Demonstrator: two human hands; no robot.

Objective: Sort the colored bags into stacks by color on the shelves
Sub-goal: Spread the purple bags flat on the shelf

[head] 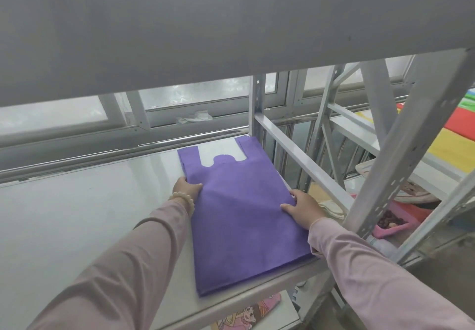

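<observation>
A stack of purple bags [239, 214] lies flat on the grey shelf [90, 214], at its right end, handles pointing toward the window. My left hand [186, 187] grips the stack's left edge, thumb on top of the fabric. My right hand [300, 207] rests on the stack's right edge, fingers spread flat on the top bag. More bags in red [434, 121], yellow [452, 147] and green [466, 103] lie on the neighbouring shelf at far right.
An upper shelf board [205, 21] hangs low across the top of the view. Grey uprights and braces [401, 165] stand right of the stack. A pink tray [390, 223] with small items sits lower right. A cartoon-printed pink item [246, 314] lies below the shelf.
</observation>
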